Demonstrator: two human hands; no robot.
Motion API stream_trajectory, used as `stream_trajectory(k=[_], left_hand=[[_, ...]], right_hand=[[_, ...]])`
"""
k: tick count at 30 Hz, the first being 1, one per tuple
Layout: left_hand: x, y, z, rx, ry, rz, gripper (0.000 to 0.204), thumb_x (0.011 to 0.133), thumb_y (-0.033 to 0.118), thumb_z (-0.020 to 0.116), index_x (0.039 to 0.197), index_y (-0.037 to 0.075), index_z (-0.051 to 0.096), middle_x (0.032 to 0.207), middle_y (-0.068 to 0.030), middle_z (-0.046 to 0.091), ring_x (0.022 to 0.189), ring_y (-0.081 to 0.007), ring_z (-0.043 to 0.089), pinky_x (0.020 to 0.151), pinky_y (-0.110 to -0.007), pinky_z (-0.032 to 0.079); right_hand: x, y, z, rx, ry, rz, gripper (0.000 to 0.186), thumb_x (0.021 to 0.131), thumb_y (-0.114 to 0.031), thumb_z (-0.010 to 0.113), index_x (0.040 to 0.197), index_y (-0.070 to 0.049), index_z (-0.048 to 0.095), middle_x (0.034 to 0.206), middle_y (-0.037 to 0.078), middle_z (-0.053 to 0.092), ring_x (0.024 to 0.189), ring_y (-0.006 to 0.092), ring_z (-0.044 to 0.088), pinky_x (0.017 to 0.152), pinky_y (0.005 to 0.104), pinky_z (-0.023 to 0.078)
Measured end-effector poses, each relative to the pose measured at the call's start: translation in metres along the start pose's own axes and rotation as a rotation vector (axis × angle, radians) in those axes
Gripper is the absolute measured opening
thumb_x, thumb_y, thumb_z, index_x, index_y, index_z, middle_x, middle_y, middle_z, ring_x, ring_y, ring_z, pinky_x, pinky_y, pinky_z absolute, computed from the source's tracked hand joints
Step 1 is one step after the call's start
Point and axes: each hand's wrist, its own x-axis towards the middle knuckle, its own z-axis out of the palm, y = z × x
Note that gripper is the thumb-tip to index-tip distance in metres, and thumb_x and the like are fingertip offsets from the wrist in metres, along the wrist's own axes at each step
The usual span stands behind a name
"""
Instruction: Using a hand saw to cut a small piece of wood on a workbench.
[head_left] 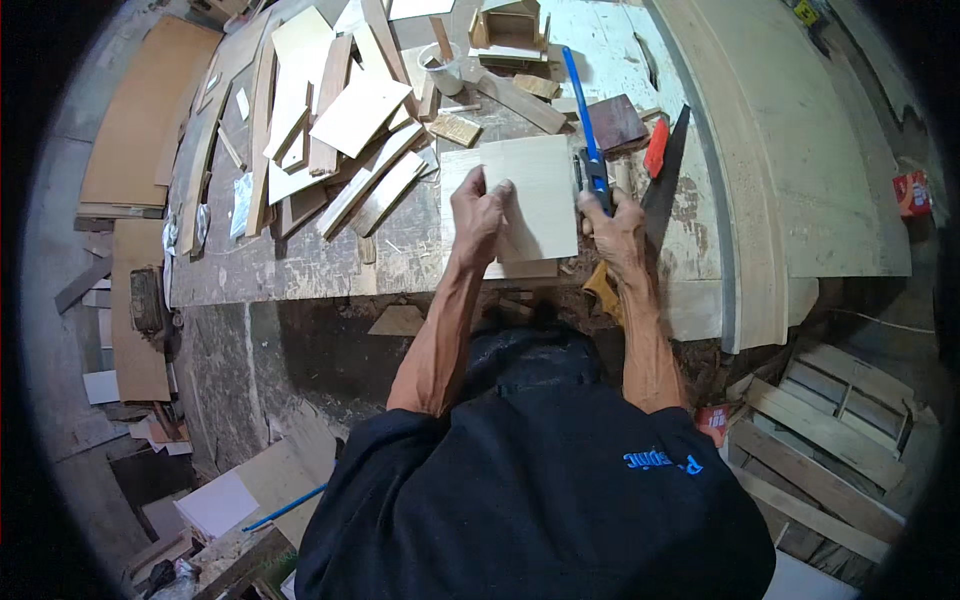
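My left hand (480, 215) is closed on a pale square wooden board (545, 185) at the bench's near side, thumb and fingers against its face. A thin wooden strip (525, 269) shows at the board's near edge. Beside the board's right edge, my right hand (615, 230) is wrapped round the near end of a blue-and-black hand tool (595, 172). From it a long blue bar or hose (578, 92) runs away from me; its kind cannot be made out. An orange-red piece (656, 148) lies to the right, and a yellow-orange handle-like piece (603, 292) is below my right hand.
Wooden offcuts and boards (362, 115) are heaped on the bench's left half. A white plastic cup (445, 75) and a small wooden box (508, 35) stand farther back. A long pale panel (790, 150) borders the right side. Wooden frames (830, 420) lie at lower right.
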Motion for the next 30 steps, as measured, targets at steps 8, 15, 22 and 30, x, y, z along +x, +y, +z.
stream_trajectory(k=[8, 15, 22, 30], left_hand=[[-0.001, 0.024, -0.02, -0.006, 0.002, 0.019, 0.027, 0.088, 0.003, 0.064, 0.113, -0.004, 0.065, 0.101, -0.0085, 0.069, 0.09, -0.0145, 0.063, 0.084, -0.03, 0.05], [0.0, 0.029, -0.027, 0.033, -0.011, 0.028, 0.029, 0.088, 0.009, 0.065, 0.114, -0.005, 0.065, 0.101, -0.0093, 0.069, 0.09, -0.0138, 0.063, 0.083, -0.03, 0.05], [0.005, 0.034, -0.031, -0.042, -0.072, 0.037, 0.032, 0.087, 0.008, 0.064, 0.116, -0.004, 0.063, 0.105, -0.007, 0.068, 0.093, -0.0135, 0.062, 0.085, -0.029, 0.049], [0.004, 0.05, -0.035, -0.063, -0.101, 0.061, 0.032, 0.092, 0.013, 0.063, 0.12, -0.001, 0.063, 0.108, -0.0063, 0.068, 0.096, -0.013, 0.061, 0.086, -0.028, 0.049]], right_hand=[[0.039, 0.018, -0.017, -0.675, 0.332, -0.275, 0.028, 0.083, -0.012, 0.056, 0.106, 0.004, 0.054, 0.104, 0.023, 0.057, 0.097, 0.0411, 0.057, 0.082, 0.0497, 0.047], [0.047, 0.022, -0.004, -0.879, 0.418, -0.452, 0.025, 0.083, -0.019, 0.063, 0.101, -0.002, 0.061, 0.101, 0.018, 0.056, 0.097, 0.0359, 0.054, 0.083, 0.0479, 0.047], [0.031, 0.017, 0.028, -0.893, 0.175, -0.473, 0.021, 0.082, -0.022, 0.066, 0.092, -0.003, 0.062, 0.091, 0.016, 0.061, 0.088, 0.0375, 0.059, 0.071, 0.0509, 0.049], [0.062, 0.036, 0.026, -0.421, 0.131, -0.175, 0.02, 0.087, -0.024, 0.057, 0.091, -0.004, 0.06, 0.082, 0.021, 0.067, 0.075, 0.0386, 0.065, 0.066, 0.0466, 0.052]])
